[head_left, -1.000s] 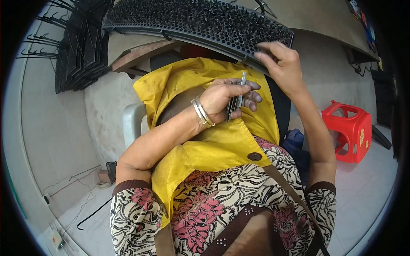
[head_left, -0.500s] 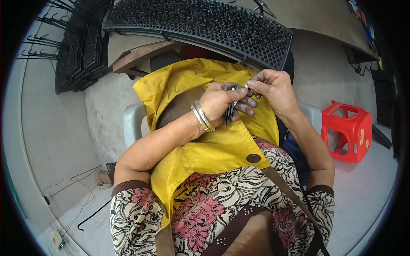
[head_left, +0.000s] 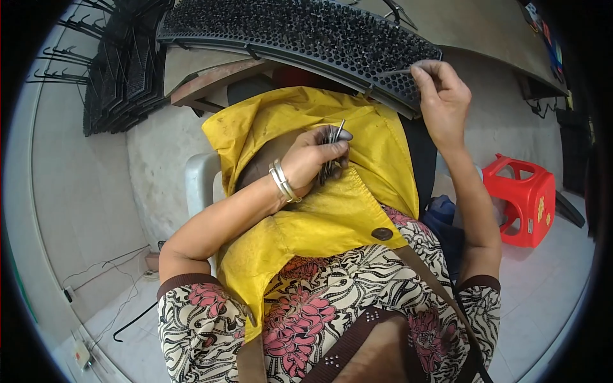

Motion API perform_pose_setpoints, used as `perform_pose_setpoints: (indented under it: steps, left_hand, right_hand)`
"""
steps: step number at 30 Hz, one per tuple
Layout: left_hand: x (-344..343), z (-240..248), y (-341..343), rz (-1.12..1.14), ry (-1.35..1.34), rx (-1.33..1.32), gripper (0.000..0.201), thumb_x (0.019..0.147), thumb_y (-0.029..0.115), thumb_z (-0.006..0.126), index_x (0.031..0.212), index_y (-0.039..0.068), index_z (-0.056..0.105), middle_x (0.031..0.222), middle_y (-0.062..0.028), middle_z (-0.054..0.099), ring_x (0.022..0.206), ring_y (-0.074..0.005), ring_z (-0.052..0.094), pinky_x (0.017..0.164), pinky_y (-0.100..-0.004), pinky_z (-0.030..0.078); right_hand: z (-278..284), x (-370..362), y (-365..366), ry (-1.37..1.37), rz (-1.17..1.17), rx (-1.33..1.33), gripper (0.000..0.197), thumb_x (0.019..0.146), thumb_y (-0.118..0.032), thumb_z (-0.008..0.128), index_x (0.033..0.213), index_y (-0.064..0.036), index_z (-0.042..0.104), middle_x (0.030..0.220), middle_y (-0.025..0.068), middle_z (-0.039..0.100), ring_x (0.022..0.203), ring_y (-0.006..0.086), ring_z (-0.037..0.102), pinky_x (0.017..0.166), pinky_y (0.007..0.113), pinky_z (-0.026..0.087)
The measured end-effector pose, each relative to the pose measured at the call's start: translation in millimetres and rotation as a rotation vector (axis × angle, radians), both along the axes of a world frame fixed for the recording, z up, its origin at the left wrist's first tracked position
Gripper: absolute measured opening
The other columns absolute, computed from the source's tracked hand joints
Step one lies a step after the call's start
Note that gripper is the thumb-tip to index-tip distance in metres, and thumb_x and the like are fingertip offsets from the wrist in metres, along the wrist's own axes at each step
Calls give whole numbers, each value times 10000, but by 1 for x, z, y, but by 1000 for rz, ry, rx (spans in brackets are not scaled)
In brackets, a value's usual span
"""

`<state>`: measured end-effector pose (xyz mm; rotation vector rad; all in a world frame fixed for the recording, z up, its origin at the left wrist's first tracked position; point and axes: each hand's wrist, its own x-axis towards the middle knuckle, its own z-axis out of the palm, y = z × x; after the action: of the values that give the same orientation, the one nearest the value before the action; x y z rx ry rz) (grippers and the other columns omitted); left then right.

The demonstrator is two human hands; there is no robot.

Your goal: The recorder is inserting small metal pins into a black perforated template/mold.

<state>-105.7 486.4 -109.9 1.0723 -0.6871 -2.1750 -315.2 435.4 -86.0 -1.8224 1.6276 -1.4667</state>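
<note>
Over my lap, my left hand point(head_left: 317, 153) is closed around a small bundle of thin dark metal rods point(head_left: 329, 155); one rod sticks up past the thumb. My right hand point(head_left: 442, 92) is raised at the right end of a long black perforated rack point(head_left: 300, 38). Between its thumb and fingertips it pinches one thin metal rod point(head_left: 397, 72), which points left over the holes. Small dark pieces stand in most of the rack's holes, while the row along its near edge shows bare holes. Whether the rod's tip touches the rack I cannot tell.
A yellow apron point(head_left: 377, 159) covers my lap. The rack lies on a wooden table point(head_left: 472, 32). More black racks point(head_left: 131, 83) with hooks are stacked at the left. A red plastic stool point(head_left: 523, 201) stands on the floor at right, and a cable point(head_left: 131, 290) lies at lower left.
My right hand has moved up and away from the left hand to the rack, carrying one rod. My left hand has drawn slightly left and closed more around the bundle.
</note>
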Motion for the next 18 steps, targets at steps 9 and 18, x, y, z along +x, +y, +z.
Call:
perform_pose_setpoints:
  steps: [9, 18]
  left_hand:
    - [17, -4, 7, -89, 155, -35, 358, 777, -46, 457, 1123, -2, 378, 908, -127, 532, 856, -220, 547, 758, -286, 447]
    - [15, -4, 7, -101, 135, -76, 404, 808, -23, 446, 1176, -15, 281, 952, -166, 530, 866, -212, 555, 776, -273, 458]
  right_hand:
    - [-6, 6, -23, 422, 40, -173, 37, 710, -3, 578, 717, 18, 548, 684, 123, 549, 603, 253, 532, 555, 307, 418]
    - [-2, 20, -26, 895, 86, -182, 118, 670, -64, 622, 762, -1, 583, 739, 139, 517, 703, 282, 512, 621, 364, 426]
